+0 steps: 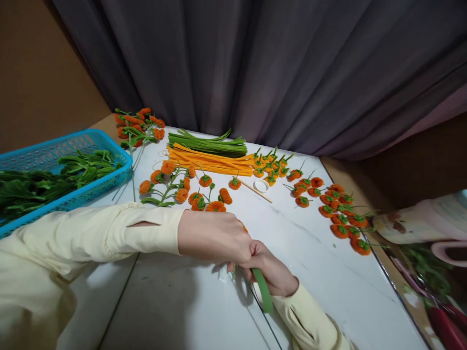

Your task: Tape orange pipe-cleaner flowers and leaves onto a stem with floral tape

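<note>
My left hand point(221, 236) is closed, its back toward me, and meets my right hand over the table. What its fingers hold is mostly hidden; a sliver of orange peeks out past its knuckles. My right hand point(272, 270) is closed too, with a roll of green tape point(263, 291) hanging at its palm side. Just beyond my left hand lie orange pipe-cleaner flowers point(216, 206) with green backs. Farther left is a green branched stem point(170, 187) carrying several orange blooms.
Green pipe cleaners point(207, 144) and yellow-orange ones point(211, 160) lie at the back. A blue basket point(126, 170) holds green leaves. Also on the table are small yellow flowers point(272, 167), orange flowers point(339, 231), a white ring point(261, 185) and a thin stick point(260, 193). A tumbler point(419, 221) stands at right.
</note>
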`<state>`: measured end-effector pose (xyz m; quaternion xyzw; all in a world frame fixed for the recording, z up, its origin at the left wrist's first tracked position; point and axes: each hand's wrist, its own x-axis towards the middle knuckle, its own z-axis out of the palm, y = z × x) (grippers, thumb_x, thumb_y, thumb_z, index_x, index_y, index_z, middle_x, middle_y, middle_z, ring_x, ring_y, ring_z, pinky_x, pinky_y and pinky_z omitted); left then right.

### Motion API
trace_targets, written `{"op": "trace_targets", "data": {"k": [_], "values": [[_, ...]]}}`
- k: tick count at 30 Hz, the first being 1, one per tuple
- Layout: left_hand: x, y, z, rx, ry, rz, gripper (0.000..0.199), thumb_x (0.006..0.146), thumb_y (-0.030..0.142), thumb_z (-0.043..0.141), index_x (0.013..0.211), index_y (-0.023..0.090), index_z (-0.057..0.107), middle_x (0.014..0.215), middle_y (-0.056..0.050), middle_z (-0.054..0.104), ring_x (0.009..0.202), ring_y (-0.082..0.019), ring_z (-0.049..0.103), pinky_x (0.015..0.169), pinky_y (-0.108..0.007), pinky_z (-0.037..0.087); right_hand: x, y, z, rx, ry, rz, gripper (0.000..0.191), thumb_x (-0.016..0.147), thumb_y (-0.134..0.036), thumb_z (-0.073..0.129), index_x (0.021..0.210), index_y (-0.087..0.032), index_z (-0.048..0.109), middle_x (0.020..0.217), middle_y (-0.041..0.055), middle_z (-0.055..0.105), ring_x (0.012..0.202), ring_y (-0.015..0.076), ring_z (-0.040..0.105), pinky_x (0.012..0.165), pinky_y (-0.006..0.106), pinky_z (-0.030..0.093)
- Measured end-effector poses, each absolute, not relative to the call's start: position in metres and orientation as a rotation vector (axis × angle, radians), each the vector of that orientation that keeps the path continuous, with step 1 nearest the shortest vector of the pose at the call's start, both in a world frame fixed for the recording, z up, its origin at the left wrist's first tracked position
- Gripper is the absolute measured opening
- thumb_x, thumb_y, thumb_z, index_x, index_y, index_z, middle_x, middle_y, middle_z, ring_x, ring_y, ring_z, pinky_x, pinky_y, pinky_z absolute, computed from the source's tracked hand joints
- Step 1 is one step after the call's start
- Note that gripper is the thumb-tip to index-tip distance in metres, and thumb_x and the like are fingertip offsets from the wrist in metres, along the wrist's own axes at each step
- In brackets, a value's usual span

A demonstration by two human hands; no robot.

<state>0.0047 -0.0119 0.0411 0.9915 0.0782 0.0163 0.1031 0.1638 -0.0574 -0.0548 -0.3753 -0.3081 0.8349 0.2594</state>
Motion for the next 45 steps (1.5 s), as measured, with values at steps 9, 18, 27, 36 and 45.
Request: {"op": "trace_targets", "data": {"k": [9, 18, 27, 36, 45], "values": [[0.005, -0.027, 0.045, 3.065, 0.188, -0.001, 0.022, 0.070, 0.007, 0.055, 0.051, 0.017, 0.058, 0.045, 0.001, 0.053, 0.037, -0.010, 0.030, 0.036, -0.028, 0.018, 0.171, -0.057, -0.066, -0.818, -0.827, 2.542, 0.023, 0.052, -0.026, 0.078, 0.054, -0.009, 0.063, 0.047, 0.0001, 0.058, 0.027, 0.0019, 0.030, 0.029, 0.019, 0.009], [-0.007, -0.044, 0.036, 3.268, 0.214, 0.063, 0.018, 0.073, 0.012, 0.047, 0.060, 0.014, 0.059, 0.053, -0.005, 0.054, 0.042, -0.015, 0.040, 0.037, -0.030, 0.023, 0.165, -0.065, -0.042, -0.947, -0.827, 2.202, 0.028, 0.049, -0.032, 0.082, 0.047, -0.011, 0.063, 0.042, 0.0007, 0.055, 0.037, 0.0062, 0.037, 0.039, 0.021, 0.018], [-0.029, -0.058, 0.008, 1.988, 0.993, 0.602, 0.013, 0.080, 0.027, 0.053, 0.081, 0.015, 0.058, 0.053, 0.003, 0.052, 0.044, -0.008, 0.041, 0.045, -0.020, 0.033, 0.169, -0.070, -0.001, -1.278, -1.160, 1.627, 0.021, 0.060, -0.028, 0.076, 0.052, -0.012, 0.065, 0.047, 0.0000, 0.054, 0.042, 0.0064, 0.030, 0.041, 0.022, 0.020], [0.003, -0.045, 0.001, 0.993, 0.935, 0.694, 0.019, 0.064, 0.023, 0.068, 0.070, 0.012, 0.054, 0.056, 0.006, 0.043, 0.048, -0.004, 0.029, 0.043, -0.018, 0.022, 0.155, -0.073, 0.005, -1.362, -1.323, 1.288, 0.017, 0.068, -0.024, 0.065, 0.055, -0.014, 0.069, 0.051, 0.0030, 0.059, 0.046, 0.0105, 0.042, 0.043, 0.022, 0.030], [0.004, -0.038, -0.007, 0.981, 0.930, 0.672, 0.024, 0.066, 0.028, 0.069, 0.061, 0.012, 0.052, 0.055, 0.005, 0.045, 0.050, -0.005, 0.031, 0.045, -0.018, 0.022, 0.160, -0.067, -0.011, -1.322, -1.217, 1.547, 0.023, 0.068, -0.033, 0.071, 0.060, -0.012, 0.071, 0.047, 0.0002, 0.054, 0.044, 0.0076, 0.034, 0.043, 0.022, 0.026]]}}
